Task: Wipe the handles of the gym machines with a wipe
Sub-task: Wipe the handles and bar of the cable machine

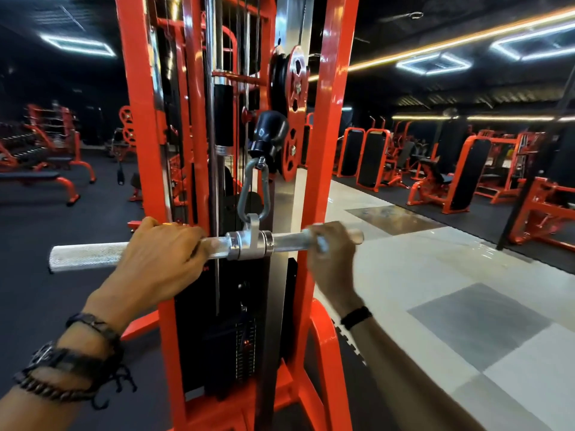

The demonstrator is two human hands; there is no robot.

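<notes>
Single head-worn wide-angle view, aimed forward and slightly down from close behind the straight bar on the orange cable machine. Left hand and right hand near mid-frame; gym floor curved away at the edges.

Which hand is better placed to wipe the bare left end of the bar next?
Probably the left hand: it grips the knurled silver metal bar just inboard of that exposed end. The right hand is blurred, on the far side of the central swivel; no wipe is clearly visible.
</notes>
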